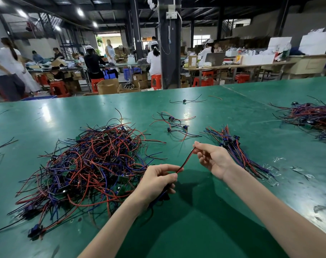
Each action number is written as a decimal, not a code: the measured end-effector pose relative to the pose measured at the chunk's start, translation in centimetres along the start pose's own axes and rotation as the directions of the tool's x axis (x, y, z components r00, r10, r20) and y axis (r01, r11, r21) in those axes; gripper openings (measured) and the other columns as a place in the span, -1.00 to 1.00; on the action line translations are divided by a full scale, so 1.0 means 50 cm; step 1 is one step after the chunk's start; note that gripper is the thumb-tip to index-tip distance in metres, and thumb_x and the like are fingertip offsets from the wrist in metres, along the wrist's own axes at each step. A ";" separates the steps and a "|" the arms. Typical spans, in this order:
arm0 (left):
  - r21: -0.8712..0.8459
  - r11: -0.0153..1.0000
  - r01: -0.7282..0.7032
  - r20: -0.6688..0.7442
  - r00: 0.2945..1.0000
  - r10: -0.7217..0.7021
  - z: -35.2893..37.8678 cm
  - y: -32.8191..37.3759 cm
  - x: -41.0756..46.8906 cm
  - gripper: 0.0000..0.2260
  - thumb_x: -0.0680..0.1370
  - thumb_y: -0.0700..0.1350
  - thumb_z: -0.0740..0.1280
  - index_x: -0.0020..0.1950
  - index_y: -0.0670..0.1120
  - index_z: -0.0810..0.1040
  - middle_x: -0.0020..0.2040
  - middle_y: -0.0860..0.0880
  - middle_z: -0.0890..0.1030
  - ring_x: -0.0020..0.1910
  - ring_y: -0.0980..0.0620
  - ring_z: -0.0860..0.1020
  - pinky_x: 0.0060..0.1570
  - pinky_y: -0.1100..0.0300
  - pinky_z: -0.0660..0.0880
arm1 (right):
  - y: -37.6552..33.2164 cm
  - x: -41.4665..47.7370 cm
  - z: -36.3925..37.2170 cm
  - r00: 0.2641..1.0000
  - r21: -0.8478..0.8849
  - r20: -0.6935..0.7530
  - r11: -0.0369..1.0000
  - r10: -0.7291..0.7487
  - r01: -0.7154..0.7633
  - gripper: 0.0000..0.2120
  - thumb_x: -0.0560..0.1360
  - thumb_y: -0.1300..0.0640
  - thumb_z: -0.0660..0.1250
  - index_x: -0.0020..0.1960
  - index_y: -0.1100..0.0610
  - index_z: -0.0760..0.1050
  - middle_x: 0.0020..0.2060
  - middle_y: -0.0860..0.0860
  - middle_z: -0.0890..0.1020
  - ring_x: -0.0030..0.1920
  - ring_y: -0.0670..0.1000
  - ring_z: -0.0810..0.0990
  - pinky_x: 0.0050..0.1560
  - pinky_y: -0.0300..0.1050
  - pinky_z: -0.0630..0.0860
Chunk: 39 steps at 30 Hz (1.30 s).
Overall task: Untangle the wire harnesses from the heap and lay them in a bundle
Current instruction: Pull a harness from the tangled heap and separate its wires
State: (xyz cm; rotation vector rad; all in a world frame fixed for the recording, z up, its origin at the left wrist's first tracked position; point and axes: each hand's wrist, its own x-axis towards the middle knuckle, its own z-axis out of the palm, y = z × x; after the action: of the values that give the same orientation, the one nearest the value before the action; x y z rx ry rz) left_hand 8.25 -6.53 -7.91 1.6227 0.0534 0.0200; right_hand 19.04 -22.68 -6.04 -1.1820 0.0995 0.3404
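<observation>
Two hands stretch one harness (185, 161) above the near table (205, 229). The left hand (158, 180) curls round its dark lower end, and the right hand (212, 158) pinches the red-and-black wire tips. It is probably light, limp and snag-prone, so it is best held near the ends. Beyond, the heap (95, 161) lies left and the laid bundle (236, 148) right, with stray harnesses (174, 123) farther off.

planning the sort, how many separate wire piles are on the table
4: tangled heap left, loose cluster centre, aligned bundle beside right hand, cropped pile far right; more may lie off-frame.
</observation>
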 end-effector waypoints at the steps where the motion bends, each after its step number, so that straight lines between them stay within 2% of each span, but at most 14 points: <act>1: 0.011 1.000 -0.013 0.014 1.000 0.013 0.002 0.002 -0.002 -0.79 0.53 -0.35 0.29 0.00 -0.12 0.66 -0.40 0.00 0.51 -0.45 0.11 0.47 -0.36 0.23 0.53 | -0.001 0.001 0.000 0.999 0.028 0.006 0.999 0.039 -0.040 -0.88 0.42 0.24 0.43 -0.24 0.27 0.57 -0.49 0.04 0.60 -0.59 -0.17 0.47 -0.62 -0.38 0.37; 9: 0.015 0.999 -0.051 0.049 0.998 0.050 0.006 0.006 -0.004 -0.76 0.54 -0.35 0.29 -0.05 -0.07 0.66 -0.39 -0.03 0.43 -0.44 0.10 0.46 -0.33 0.23 0.54 | -0.003 0.008 -0.007 0.955 0.240 0.144 0.928 0.257 -0.286 -0.79 0.51 0.24 0.32 -0.27 0.32 0.47 -0.59 0.00 0.45 -0.64 -0.18 0.41 -0.66 -0.40 0.34; 11: 0.009 0.999 -0.045 0.047 0.998 0.044 0.006 0.003 -0.004 -0.76 0.54 -0.35 0.29 -0.06 -0.05 0.67 -0.40 -0.02 0.43 -0.44 0.10 0.46 -0.34 0.22 0.53 | -0.002 0.009 -0.008 0.958 0.228 0.145 0.933 0.249 -0.277 -0.80 0.52 0.23 0.31 -0.25 0.31 0.47 -0.58 0.01 0.48 -0.64 -0.17 0.42 -0.66 -0.39 0.35; 15: -0.016 0.999 -0.033 0.043 0.999 0.034 0.007 -0.002 -0.001 -0.76 0.54 -0.35 0.29 -0.08 -0.06 0.68 -0.41 -0.03 0.39 -0.47 0.09 0.45 -0.41 0.23 0.48 | -0.006 0.012 -0.011 0.981 0.131 0.114 0.977 0.154 -0.168 -0.81 0.51 0.21 0.33 -0.24 0.28 0.48 -0.51 0.06 0.59 -0.61 -0.15 0.46 -0.65 -0.38 0.36; 22: -0.012 1.000 -0.021 0.053 0.998 0.022 0.005 -0.003 -0.002 -0.76 0.53 -0.35 0.30 -0.08 -0.06 0.68 -0.39 -0.05 0.40 -0.47 0.07 0.48 -0.45 0.24 0.46 | -0.004 0.013 -0.014 0.992 0.089 0.094 0.991 0.089 -0.097 -0.80 0.50 0.20 0.34 -0.27 0.25 0.50 -0.52 0.06 0.58 -0.61 -0.13 0.46 -0.65 -0.36 0.36; 27: 0.049 0.997 -0.058 0.057 0.997 0.055 0.004 -0.002 -0.003 -0.78 0.53 -0.34 0.30 -0.04 -0.08 0.67 -0.32 -0.13 0.38 -0.45 0.09 0.48 -0.38 0.23 0.49 | -0.003 0.013 -0.015 0.998 -0.001 0.052 1.000 0.022 -0.021 -0.81 0.48 0.17 0.37 -0.26 0.26 0.55 -0.49 0.06 0.60 -0.59 -0.11 0.47 -0.61 -0.33 0.40; 33: 0.043 0.996 -0.073 0.065 0.995 0.070 0.004 -0.005 -0.002 -0.78 0.53 -0.35 0.29 -0.04 -0.09 0.66 -0.34 -0.12 0.35 -0.46 0.09 0.46 -0.37 0.24 0.50 | -0.004 0.009 -0.014 0.987 0.119 0.083 0.982 0.135 -0.144 -0.79 0.52 0.21 0.30 -0.28 0.23 0.46 -0.54 0.04 0.55 -0.63 -0.15 0.43 -0.67 -0.37 0.33; 39: 0.025 0.997 -0.074 0.082 0.994 0.072 0.004 -0.005 -0.001 -0.77 0.54 -0.36 0.28 -0.05 -0.08 0.66 -0.41 -0.02 0.37 -0.46 0.11 0.44 -0.38 0.26 0.50 | -0.008 0.008 -0.010 0.966 0.194 0.108 0.948 0.236 -0.253 -0.78 0.53 0.22 0.24 -0.28 0.25 0.40 -0.60 0.02 0.49 -0.66 -0.17 0.38 -0.71 -0.40 0.26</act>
State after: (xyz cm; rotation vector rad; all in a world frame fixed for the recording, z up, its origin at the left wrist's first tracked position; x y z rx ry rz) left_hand 8.21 -6.74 -8.19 1.6508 -0.0678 0.0098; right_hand 19.60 -23.17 -5.99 -0.9485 0.2051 0.5848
